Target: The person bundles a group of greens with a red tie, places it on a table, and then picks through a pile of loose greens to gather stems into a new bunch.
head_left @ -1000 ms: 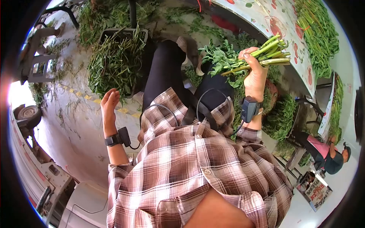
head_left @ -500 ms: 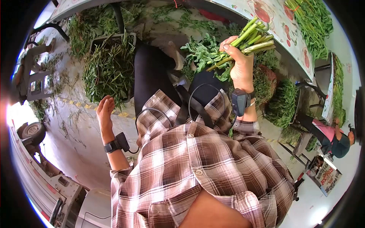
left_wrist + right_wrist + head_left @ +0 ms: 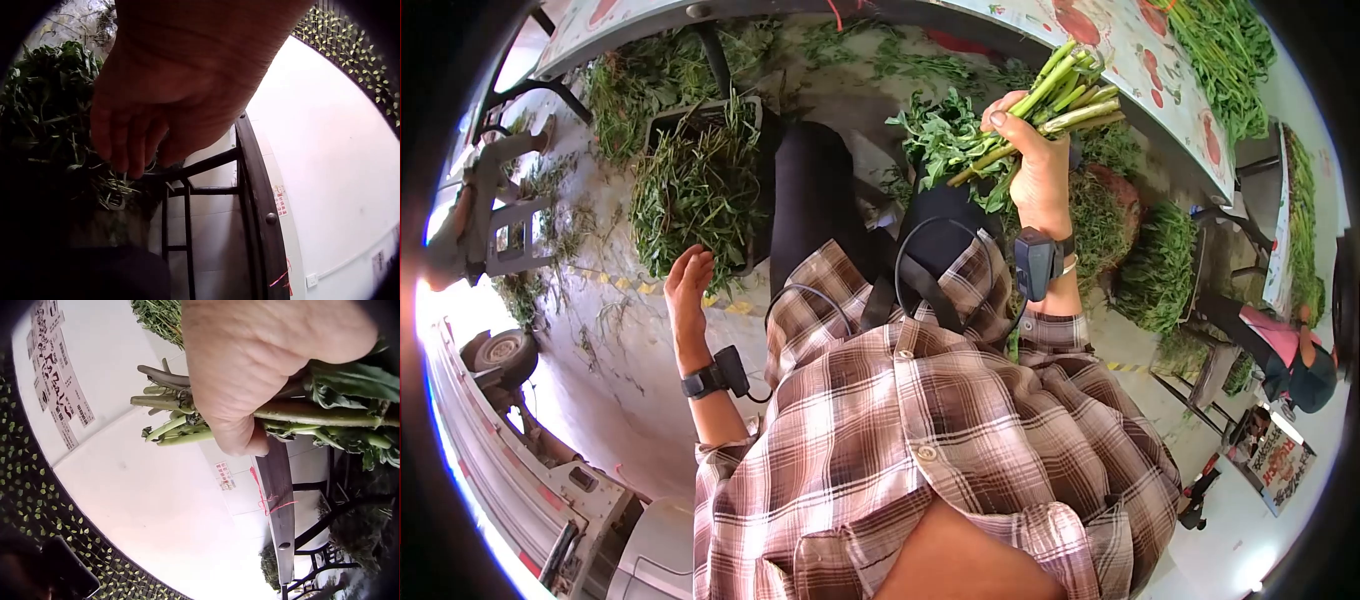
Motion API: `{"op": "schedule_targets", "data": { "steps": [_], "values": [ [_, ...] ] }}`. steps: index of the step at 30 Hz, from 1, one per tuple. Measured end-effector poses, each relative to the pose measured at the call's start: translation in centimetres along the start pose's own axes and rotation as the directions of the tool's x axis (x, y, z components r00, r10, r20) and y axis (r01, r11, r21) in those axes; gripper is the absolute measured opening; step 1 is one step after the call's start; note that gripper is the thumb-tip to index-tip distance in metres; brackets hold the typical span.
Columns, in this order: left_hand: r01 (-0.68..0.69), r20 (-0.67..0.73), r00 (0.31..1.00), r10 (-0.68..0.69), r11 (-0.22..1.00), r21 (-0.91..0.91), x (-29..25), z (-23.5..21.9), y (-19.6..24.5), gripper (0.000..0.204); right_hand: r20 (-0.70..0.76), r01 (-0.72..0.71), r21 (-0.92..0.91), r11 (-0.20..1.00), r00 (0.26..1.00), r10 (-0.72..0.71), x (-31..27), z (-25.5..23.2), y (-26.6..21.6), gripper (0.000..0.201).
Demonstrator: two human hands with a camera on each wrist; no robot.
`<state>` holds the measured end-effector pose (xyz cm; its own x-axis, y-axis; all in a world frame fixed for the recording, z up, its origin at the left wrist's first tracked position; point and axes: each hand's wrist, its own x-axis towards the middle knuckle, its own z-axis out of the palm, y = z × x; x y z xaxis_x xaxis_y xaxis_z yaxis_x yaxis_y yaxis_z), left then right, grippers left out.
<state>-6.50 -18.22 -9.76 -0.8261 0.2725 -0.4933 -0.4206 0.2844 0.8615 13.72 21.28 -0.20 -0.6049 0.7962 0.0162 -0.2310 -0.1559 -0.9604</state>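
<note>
In the head view my right hand (image 3: 1040, 170) grips a bunch of leafy green stems (image 3: 1072, 98), thumb wrapped across it. The cut ends point up toward the table, and the leaves (image 3: 935, 130) hang off to the left. Close up in the right wrist view, the thumb presses against the stems (image 3: 175, 419). My left hand (image 3: 688, 295) holds nothing; its fingers are loosely bent beside a heap of cut greens (image 3: 700, 200) in a dark crate (image 3: 757, 112). The left wrist view has this hand (image 3: 150, 119) in shadow, with the greens (image 3: 50, 106) to its left.
A table with a fruit-patterned cover (image 3: 1135, 75) stands ahead and right, bearing a tied bundle of greens (image 3: 1220, 75). More greens (image 3: 1155, 265) are piled below it on the right. Scattered stalks litter the floor. Another person (image 3: 1295, 355) is at far right, a vehicle (image 3: 490, 440) at left.
The bunch in my right hand has shifted left from a second ago, with its stem ends tipped further up. The head view has turned slightly. My left hand stays relaxed near the crate.
</note>
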Motion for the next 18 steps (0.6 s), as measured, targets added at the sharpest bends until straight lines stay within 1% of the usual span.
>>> {"op": "schedule_targets", "data": {
  "steps": [3,6,7,9,13,18],
  "values": [
    [0.004,-0.023,1.000,-0.004,1.000,-0.005,-1.0,-0.9,-0.7,0.035,0.060,-0.020,0.029,0.999,0.998,0.019,0.1,0.2,0.3,0.015],
    [-0.017,-0.041,0.999,0.016,1.000,-0.018,-2.0,-1.8,-1.2,0.035,0.077,-0.010,-0.002,1.000,0.997,0.010,0.1,0.6,0.3,0.015],
    [-0.024,-0.041,0.999,0.023,0.999,-0.029,-2.1,-2.2,-1.4,0.035,0.085,0.007,0.027,1.000,0.996,-0.009,0.2,0.8,0.7,0.015],
    [-0.032,-0.063,0.997,0.032,0.999,0.000,-2.9,-1.9,-0.8,0.034,0.110,0.024,0.023,0.999,0.994,-0.027,0.1,1.5,0.2,0.012],
    [-0.060,-0.077,0.995,0.057,0.998,-0.031,-2.7,-1.9,-0.9,0.033,0.166,0.035,0.012,0.999,0.985,-0.036,0.0,3.1,-0.2,0.009],
    [-0.085,-0.065,0.995,0.081,0.995,-0.059,-2.0,-1.8,-1.2,0.033,0.254,0.032,-0.006,0.999,0.967,-0.030,-0.4,6.4,-1.3,0.009]
  ]
}}
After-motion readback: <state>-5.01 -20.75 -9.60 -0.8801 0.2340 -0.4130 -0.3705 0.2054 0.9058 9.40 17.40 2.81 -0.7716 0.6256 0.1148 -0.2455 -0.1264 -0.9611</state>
